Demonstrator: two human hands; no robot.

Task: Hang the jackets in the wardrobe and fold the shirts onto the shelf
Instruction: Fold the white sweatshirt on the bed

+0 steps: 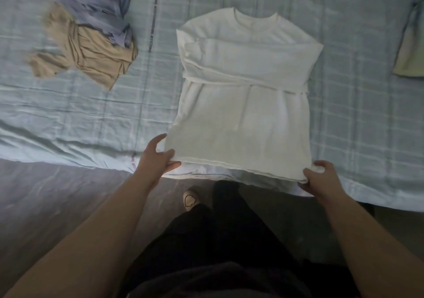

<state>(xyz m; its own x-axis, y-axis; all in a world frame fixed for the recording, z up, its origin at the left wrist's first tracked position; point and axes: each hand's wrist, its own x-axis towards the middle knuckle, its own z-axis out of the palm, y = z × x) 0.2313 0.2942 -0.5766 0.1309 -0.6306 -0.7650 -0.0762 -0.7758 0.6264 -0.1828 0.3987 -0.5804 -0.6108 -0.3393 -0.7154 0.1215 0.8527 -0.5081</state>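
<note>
**Two hands at the hem of one white shirt**

One white shirt (pixel 243 105) lies flat on the bed (pixel 91 114), its collar away from the person and both sleeves folded across the chest. The left hand (pixel 158 157) pinches the near left corner of the hem between thumb and fingers. The right hand (pixel 321 176) holds the near right corner, with its fingers curled over the cloth.

Three more garments are on the bed. A beige one (pixel 87 52) and a lilac one (pixel 101 6) lie crumpled together far left. A pale one (pixel 410 52) is cut off by the right edge, so its kind is unclear. One shoe (pixel 190 200) shows below; the other is hidden.
</note>
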